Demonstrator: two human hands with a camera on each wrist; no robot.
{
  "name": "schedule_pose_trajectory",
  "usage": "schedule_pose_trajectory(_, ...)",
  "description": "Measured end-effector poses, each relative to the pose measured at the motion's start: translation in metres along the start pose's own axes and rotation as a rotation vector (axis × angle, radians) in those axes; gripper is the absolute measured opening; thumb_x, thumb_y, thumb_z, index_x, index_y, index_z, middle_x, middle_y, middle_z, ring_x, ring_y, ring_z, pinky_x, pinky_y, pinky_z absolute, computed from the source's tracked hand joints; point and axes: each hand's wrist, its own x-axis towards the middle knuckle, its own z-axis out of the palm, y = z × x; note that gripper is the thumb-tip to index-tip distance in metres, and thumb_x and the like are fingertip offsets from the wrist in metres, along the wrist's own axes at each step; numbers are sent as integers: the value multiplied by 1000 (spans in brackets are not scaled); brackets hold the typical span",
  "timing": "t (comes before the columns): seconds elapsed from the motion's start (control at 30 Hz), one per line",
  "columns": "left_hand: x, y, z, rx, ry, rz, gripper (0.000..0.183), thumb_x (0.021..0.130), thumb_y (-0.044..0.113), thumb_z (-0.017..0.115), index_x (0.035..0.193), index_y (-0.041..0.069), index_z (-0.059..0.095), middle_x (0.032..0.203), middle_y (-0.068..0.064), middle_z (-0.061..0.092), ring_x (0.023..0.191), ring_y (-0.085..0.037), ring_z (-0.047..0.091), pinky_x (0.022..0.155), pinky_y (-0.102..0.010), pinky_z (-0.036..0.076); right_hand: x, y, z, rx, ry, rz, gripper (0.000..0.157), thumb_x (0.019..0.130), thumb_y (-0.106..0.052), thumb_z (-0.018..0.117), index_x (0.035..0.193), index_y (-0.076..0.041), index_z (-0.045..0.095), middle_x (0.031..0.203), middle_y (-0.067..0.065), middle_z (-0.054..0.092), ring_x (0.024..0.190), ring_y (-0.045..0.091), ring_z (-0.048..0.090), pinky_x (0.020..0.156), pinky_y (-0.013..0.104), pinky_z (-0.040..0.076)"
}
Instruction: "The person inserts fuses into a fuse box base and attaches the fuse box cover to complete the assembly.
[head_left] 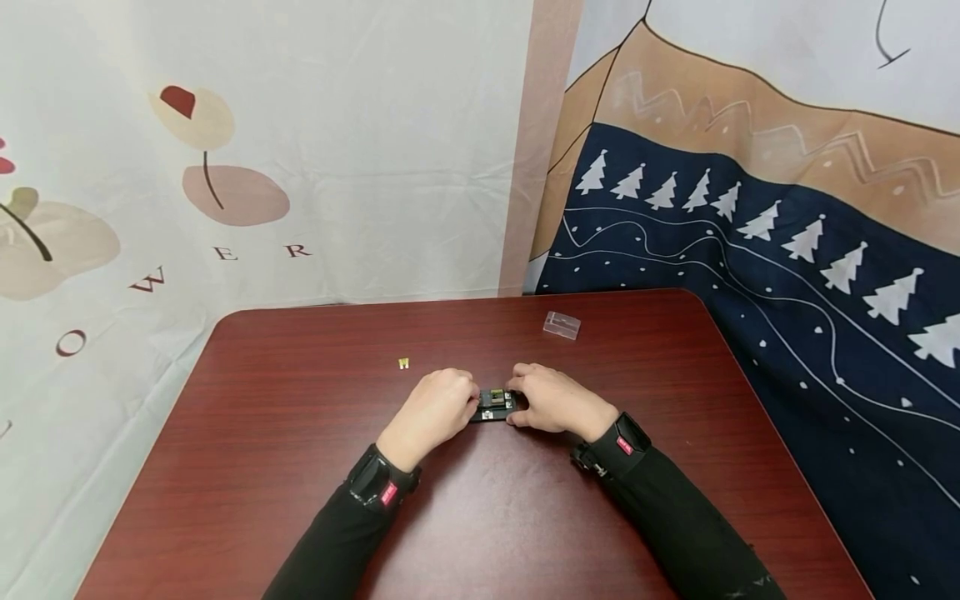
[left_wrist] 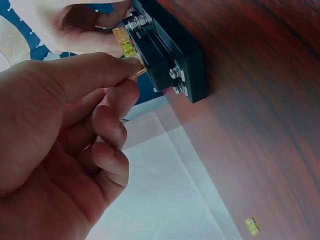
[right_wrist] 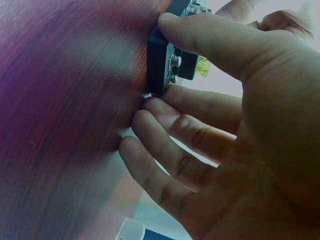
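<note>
A black fuse block [head_left: 492, 414] with metal screw terminals lies on the table between both hands. My left hand [head_left: 437, 410] reaches it from the left; in the left wrist view its thumb and index finger pinch a small yellow blade fuse [left_wrist: 141, 71] at the block's top. Another yellow blade fuse [left_wrist: 125, 42] sits beside it in the block. With my right hand [head_left: 555, 400] I hold the block's right end, thumb on one side and index finger on the other. The remaining right fingers [right_wrist: 150, 165] extend down by the tabletop.
A loose yellow blade fuse [head_left: 403, 363] lies on the reddish-brown table [head_left: 300, 467], beyond the left hand. Near the back edge stands a small clear plastic box [head_left: 562, 325]. Patterned cloth [head_left: 405, 150] hangs behind the table.
</note>
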Motion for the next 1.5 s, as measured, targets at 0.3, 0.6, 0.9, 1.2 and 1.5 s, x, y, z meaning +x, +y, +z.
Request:
schedule_pose_trajectory(0.3, 0, 0, 1, 12, -10, -3, 19, 87, 11, 77, 70, 16, 72, 73, 4, 65, 69, -18, 67, 67, -42, 59, -1, -1, 0, 12, -10, 7, 44, 86, -38, 83, 120, -11, 77, 98, -1, 57, 88, 15, 54, 79, 38, 51)
schedule_pose_trajectory(0.6, 0, 1, 0, -5, 8, -10, 20, 86, 11, 78, 68, 17, 71, 70, 5, 61, 65, -16, 63, 64, -41, 58, 0, -1, -1, -1, -5, 5, 45, 85, -38, 84, 120, -10, 77, 97, -1, 57, 88, 16, 55, 78, 39, 52)
schedule_pose_trajectory(0.9, 2, 1, 1, -9, -11, -26, 19, 88, 10, 76, 70, 15, 73, 72, 2, 68, 69, -19, 67, 68, -43, 60, 0, 0, 0, 2, -5, -1, 44, 85, -38, 83, 120, -10, 77, 98, -2, 56, 89, 16, 55, 78, 40, 52)
schedule_pose_trajectory(1.2, 2, 0, 1, -13, -10, -46, 24, 88, 9, 75, 66, 18, 69, 69, 3, 67, 67, -20, 68, 65, -42, 60, 0, -2, 0, -4, -2, -12, 46, 86, -37, 83, 121, -9, 76, 99, 1, 58, 89, 17, 55, 80, 40, 52)
schedule_pose_trajectory(1.5, 3, 1, 0, -25, -5, -56, 32, 87, 8, 76, 61, 19, 62, 65, 3, 63, 64, -20, 66, 64, -43, 59, 0, -1, 0, -11, -1, -13, 46, 86, -38, 83, 120, -9, 76, 99, 0, 58, 88, 16, 55, 78, 39, 51)
